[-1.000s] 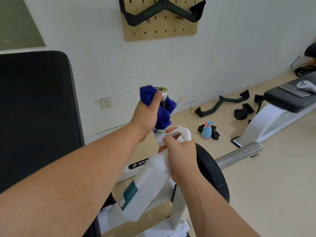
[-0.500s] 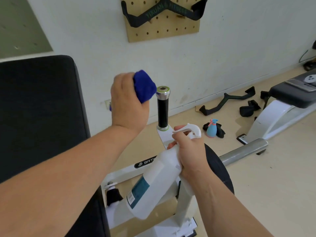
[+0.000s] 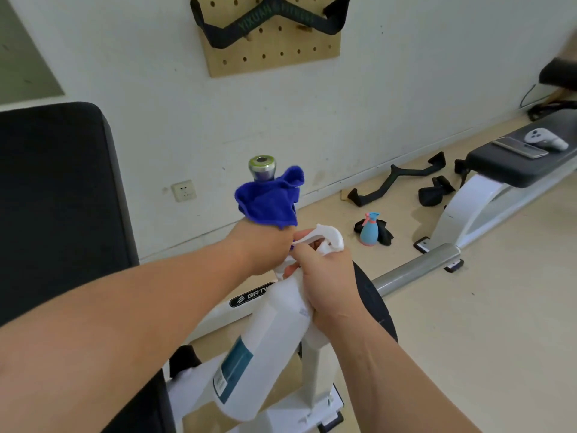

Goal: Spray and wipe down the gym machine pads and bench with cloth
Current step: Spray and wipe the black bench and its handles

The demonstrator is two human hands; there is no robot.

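Note:
My left hand (image 3: 259, 245) grips a blue cloth (image 3: 268, 200) wrapped around the upright machine handle, whose silver cap (image 3: 261, 166) pokes out above the cloth. Just to its right, my right hand (image 3: 324, 276) holds the neck of a white spray bottle (image 3: 259, 354) with a teal label, nozzle pointing toward the handle. A black back pad (image 3: 56, 207) fills the left side. A black round pad (image 3: 374, 304) sits behind my right wrist. A second black bench (image 3: 515, 164) stands at the right.
A phone (image 3: 520, 146) and a white controller (image 3: 544, 139) lie on the right bench. On the floor are black handle attachments (image 3: 396, 182) and a small blue spray bottle (image 3: 370, 229). A silver bar (image 3: 415, 271) juts right. A pegboard (image 3: 271, 35) hangs on the wall.
My left hand came back from up-left of the handle and wrapped the blue cloth around its black grip again. My right hand with the spray bottle stayed put.

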